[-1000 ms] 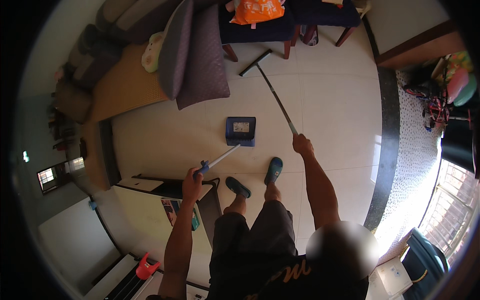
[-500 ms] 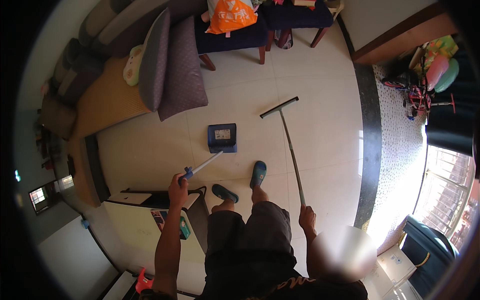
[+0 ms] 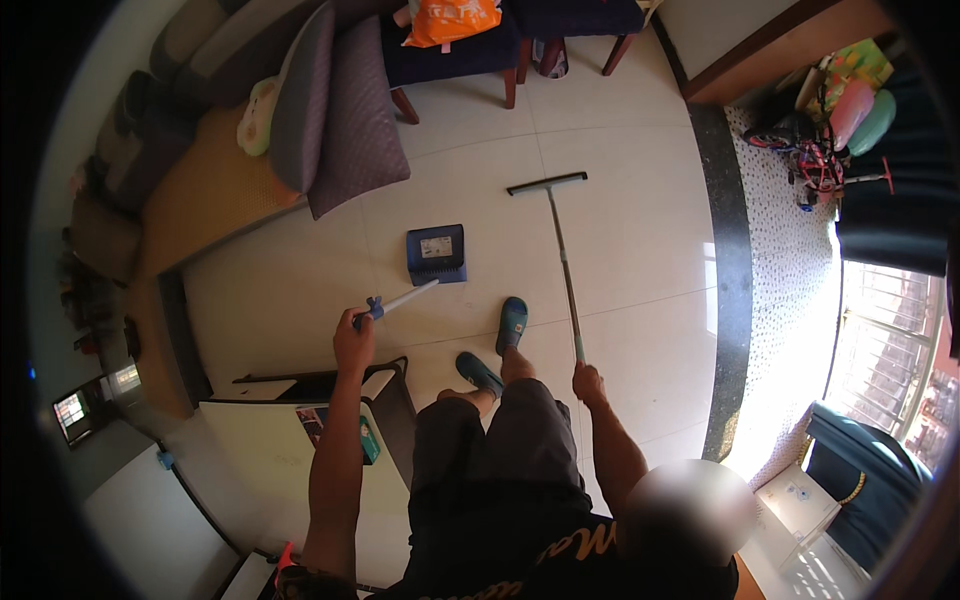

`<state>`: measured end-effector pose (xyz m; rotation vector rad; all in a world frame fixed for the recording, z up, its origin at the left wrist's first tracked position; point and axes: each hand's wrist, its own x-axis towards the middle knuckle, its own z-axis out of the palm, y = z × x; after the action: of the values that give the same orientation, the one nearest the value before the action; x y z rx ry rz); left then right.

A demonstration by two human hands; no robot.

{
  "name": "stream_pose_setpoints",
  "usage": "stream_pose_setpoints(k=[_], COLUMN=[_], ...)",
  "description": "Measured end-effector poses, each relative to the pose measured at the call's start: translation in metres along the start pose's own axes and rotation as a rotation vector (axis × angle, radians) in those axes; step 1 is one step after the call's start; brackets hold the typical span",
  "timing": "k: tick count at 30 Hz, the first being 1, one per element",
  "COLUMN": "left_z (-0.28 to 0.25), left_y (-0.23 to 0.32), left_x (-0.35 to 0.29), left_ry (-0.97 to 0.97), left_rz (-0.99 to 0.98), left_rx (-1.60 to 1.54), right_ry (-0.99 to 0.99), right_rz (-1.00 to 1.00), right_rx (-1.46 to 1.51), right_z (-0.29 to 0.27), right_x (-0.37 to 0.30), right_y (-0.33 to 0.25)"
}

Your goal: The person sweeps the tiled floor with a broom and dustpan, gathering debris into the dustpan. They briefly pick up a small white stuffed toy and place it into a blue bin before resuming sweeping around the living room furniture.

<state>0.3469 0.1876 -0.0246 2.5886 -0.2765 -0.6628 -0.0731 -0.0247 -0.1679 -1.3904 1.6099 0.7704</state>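
Note:
My left hand [image 3: 354,337] is wrapped round the blue grip of a long-handled dustpan. Its pale handle runs away to the blue dustpan [image 3: 436,256], which rests on the tiled floor ahead of my feet. In my right hand [image 3: 588,383] is the end of a long grey pole belonging to a floor squeegee [image 3: 548,184]. The squeegee's wide dark head lies on the tiles, farther off and to the right of the dustpan, the two apart.
Blue-green slippers [image 3: 512,325] are on my feet. A pale cabinet or table [image 3: 260,440] stands close at left. Grey cushions [image 3: 355,130] lean on the wooden sofa [image 3: 215,190]. Dark-topped stools [image 3: 450,65] stand at the far side; a child's bike [image 3: 815,165] is at far right.
My right hand has moved forward and slightly left, and the squeegee head has turned closer to level. My left foot has stepped forward. The dustpan stays in my left hand.

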Motion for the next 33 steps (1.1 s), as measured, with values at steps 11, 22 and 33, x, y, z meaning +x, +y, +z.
stream_pose_setpoints(k=[11,22,33], left_z=[-0.044,-0.150,-0.071], left_y=[-0.074,-0.087,-0.052], left_x=[-0.060,-0.157,-0.219], left_ry=[0.074,0.258,0.504], left_rz=[-0.150,-0.121,-0.136], left_rx=[-0.446,-0.626,-0.591], right_ry=[0.087,-0.096,-0.054], right_rz=[-0.278,-0.747,-0.638], right_rx=[-0.236,-0.653,-1.005], right_z=[0.044,0.119,0.022], right_x=[-0.159,-0.085,-0.024], right_y=[0.121,-0.052,0.036])
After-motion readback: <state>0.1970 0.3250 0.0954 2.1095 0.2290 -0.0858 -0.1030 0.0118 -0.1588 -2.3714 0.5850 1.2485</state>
